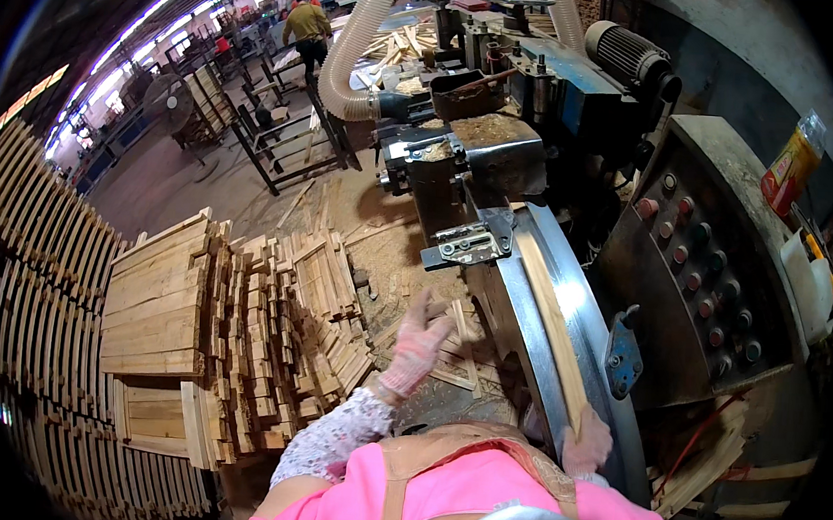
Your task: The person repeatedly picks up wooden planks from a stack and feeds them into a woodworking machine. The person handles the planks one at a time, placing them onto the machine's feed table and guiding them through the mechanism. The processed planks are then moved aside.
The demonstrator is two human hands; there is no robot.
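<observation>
A long wooden strip (551, 321) lies along the shiny metal bed (580, 313) of a woodworking machine, its far end running in under the machine head (498, 170). My right hand (586, 444), in a pinkish work glove, is closed on the strip's near end. To the left of the bed, my left hand (418, 346), gloved too, hangs in the air with fingers apart and nothing in it. A metal guide bracket (470, 245) sits at the bed's left edge, just ahead of that hand.
Stacked wooden boards (161, 311) and tall piles of slats (46, 237) stand at the left. A control panel (697, 268) with several buttons is on the right, a plastic bottle (792, 169) on its top. A ribbed hose (351, 56) rises behind the machine. Far back, another person (307, 29) stands.
</observation>
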